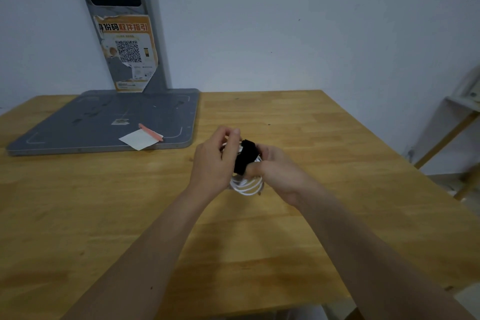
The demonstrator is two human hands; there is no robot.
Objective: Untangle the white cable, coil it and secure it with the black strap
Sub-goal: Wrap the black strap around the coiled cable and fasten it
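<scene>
Left hand [217,161] and right hand [276,169] both grip the coiled white cable [246,186], mostly hidden under the black strap [244,156], above the wooden table [337,138] by a pale wall [285,34].

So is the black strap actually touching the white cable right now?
Touching. The head view shows the black strap wrapped across the coiled white cable, whose loops emerge right beneath it, while the left hand and right hand hold the bundle.

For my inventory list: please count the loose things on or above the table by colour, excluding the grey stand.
White: 2, the coiled cable and the paper note
Black: 1, the strap
Pink: 1, the pen
Total: 4
</scene>
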